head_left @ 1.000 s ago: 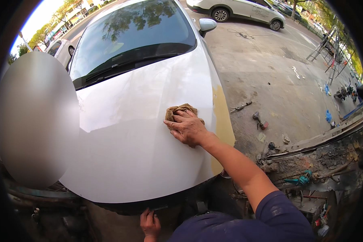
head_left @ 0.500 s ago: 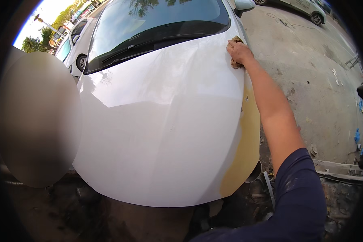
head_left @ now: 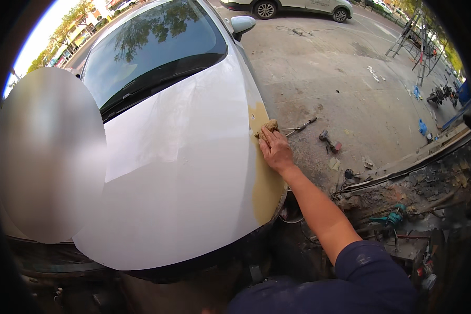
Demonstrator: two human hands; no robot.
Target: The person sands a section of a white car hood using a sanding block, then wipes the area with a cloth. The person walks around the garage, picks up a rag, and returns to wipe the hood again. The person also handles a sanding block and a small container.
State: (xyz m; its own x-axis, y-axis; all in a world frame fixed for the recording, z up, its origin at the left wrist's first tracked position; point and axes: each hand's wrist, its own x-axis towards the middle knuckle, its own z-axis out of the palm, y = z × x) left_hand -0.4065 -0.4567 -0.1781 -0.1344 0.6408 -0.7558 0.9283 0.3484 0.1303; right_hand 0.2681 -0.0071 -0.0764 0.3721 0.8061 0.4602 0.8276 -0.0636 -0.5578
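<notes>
Stretched out to the right, my right hand (head_left: 276,152) presses a crumpled brown rag (head_left: 270,126) onto the right edge of a white car hood (head_left: 193,162). The fingers are closed over the rag, which sticks out past the fingertips. Beneath it runs a yellowish-tan patch (head_left: 265,191) along the hood's right side, with a small dark mark near its upper end. My left hand does not show.
Beyond the hood is the windshield (head_left: 157,42) with its wipers. On the concrete at right lie a cordless power tool (head_left: 328,142), a rod-like tool (head_left: 301,127) and a teal tool (head_left: 394,215). A stepladder (head_left: 421,44) and another car (head_left: 293,8) stand farther off.
My right hand has drawn the rag back toward me, from the hood's far right corner by the windshield to the tan patch. The view has swung to the right.
</notes>
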